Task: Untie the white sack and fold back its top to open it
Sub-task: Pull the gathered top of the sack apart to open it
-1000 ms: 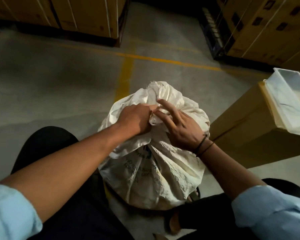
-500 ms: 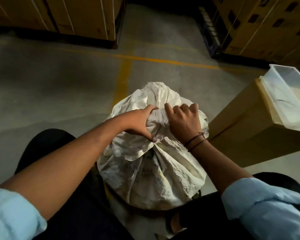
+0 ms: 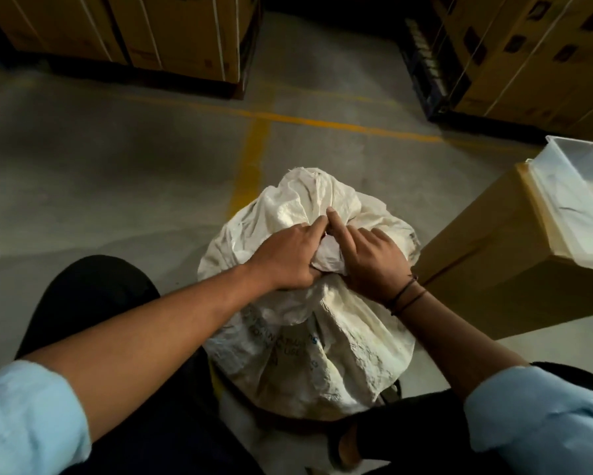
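A full white woven sack stands on the floor between my knees, its top bunched into a twisted knot. My left hand grips the bunched cloth from the left, its index finger stretched forward. My right hand holds the same bunch from the right, index finger pointing forward so the two fingertips nearly meet. The loose top of the sack puffs up beyond my fingers. The tie itself is hidden under my hands.
A long cardboard box lies close on the right with a clear plastic tub on its far end. Strapped cartons on pallets stand at the back left and back right. Yellow lines mark the concrete floor.
My right hand went from spread fingers to a fist on the bunch, and now points its index finger forward. My left hand stayed on the knot and extended its index finger.
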Tool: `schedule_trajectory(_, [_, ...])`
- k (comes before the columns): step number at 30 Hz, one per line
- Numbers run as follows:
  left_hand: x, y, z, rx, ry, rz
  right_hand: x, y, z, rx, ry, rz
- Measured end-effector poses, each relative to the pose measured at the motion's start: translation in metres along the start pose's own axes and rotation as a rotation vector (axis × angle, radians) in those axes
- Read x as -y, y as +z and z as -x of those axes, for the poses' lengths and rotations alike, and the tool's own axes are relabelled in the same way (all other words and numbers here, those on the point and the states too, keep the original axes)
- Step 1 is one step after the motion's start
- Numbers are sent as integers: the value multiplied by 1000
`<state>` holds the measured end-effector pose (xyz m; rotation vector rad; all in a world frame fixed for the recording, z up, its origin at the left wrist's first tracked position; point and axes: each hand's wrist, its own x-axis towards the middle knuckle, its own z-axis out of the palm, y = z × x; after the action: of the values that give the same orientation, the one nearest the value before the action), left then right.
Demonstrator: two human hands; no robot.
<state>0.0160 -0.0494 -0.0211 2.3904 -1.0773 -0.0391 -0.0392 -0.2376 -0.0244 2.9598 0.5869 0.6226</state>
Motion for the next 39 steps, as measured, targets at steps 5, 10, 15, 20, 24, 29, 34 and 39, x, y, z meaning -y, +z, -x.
schedule_trajectory(5, [5, -22, -15, 244, -77, 174, -12, -6, 0, -141, 120, 61])
schedule_trajectory(10, [10, -35, -26, 355, -31, -226, -14, -23, -8, 88, 310, 105])
schedule_trajectory(15, [5, -25, -26, 7, 255, -525, -37, -44, -14, 438, 286, -189])
schedule_trajectory(20, [-4, -14, -7, -232, 486, -396, -27, -91, -12, 565, -3, -617])
schedule_trajectory(24, [-34, -8, -1, -260, 319, -335, -12, -97, -36, 671, 147, -269])
schedule_trajectory(29, [-26, -33, -19, 368, -144, -204, 21, -68, -35, 704, 128, 20])
schedule_trajectory(34, [10, -50, -26, 568, -7, -202, 14, -39, -14, 202, 33, 270])
schedule_trajectory(39, [2, -38, -18, 477, -24, -143, 21, -14, 7, 246, 263, 302])
